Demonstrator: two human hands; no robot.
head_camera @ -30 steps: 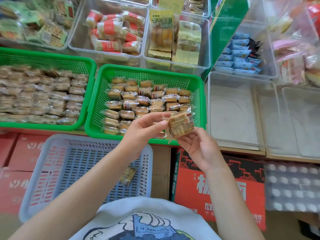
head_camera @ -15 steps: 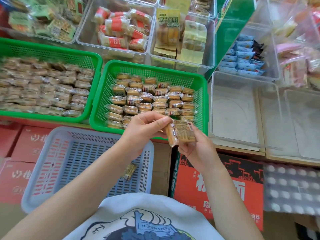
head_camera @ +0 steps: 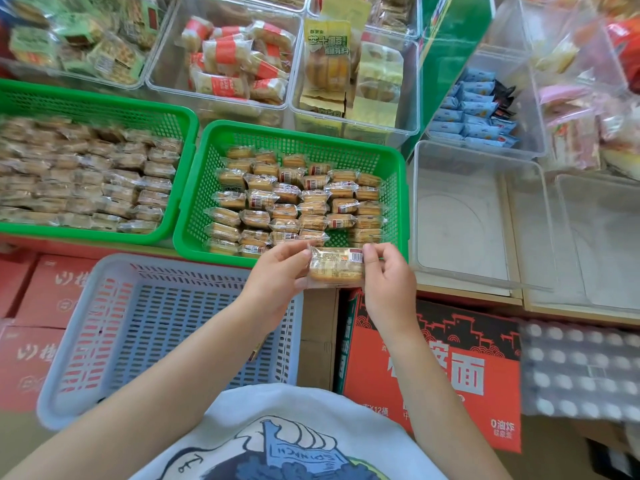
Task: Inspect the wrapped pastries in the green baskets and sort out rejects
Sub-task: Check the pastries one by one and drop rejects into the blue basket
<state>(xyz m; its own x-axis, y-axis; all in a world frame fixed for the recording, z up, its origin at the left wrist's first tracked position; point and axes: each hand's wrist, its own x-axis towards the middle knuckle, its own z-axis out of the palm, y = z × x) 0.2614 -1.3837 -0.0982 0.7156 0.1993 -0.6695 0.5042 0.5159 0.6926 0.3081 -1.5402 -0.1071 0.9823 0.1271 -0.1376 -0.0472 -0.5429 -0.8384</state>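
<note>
A: Head view: both hands are holding one wrapped pastry (head_camera: 336, 268) over the near rim of the right green basket (head_camera: 401, 188). Left hand (head_camera: 277, 282) is pinching the wrapper's left end, right hand (head_camera: 389, 282) is pinching the right end, by the red barcode label.

B: Grip state?

A: Both are closing narrow on the wrapper edges, fingertips only. Pastry is lying flat between them, long side across the frame.

B: Baskets?

A: Right green basket is holding rows of wrapped pastries (head_camera: 298, 199), with a bare patch of mesh at its near right. Left green basket (head_camera: 180, 116) is sitting just beside it, packed fuller; that side is blurring.

B: Anything under the hands?

A: Grey-blue basket (head_camera: 104, 341) is sitting lower down, left of the hands, on red cartons (head_camera: 38, 299). One wrapped piece (head_camera: 256, 349) is peeking out in it beside the left forearm, mostly hidden. Clear empty bin (head_camera: 460, 223) is sitting right of the green basket.
</note>
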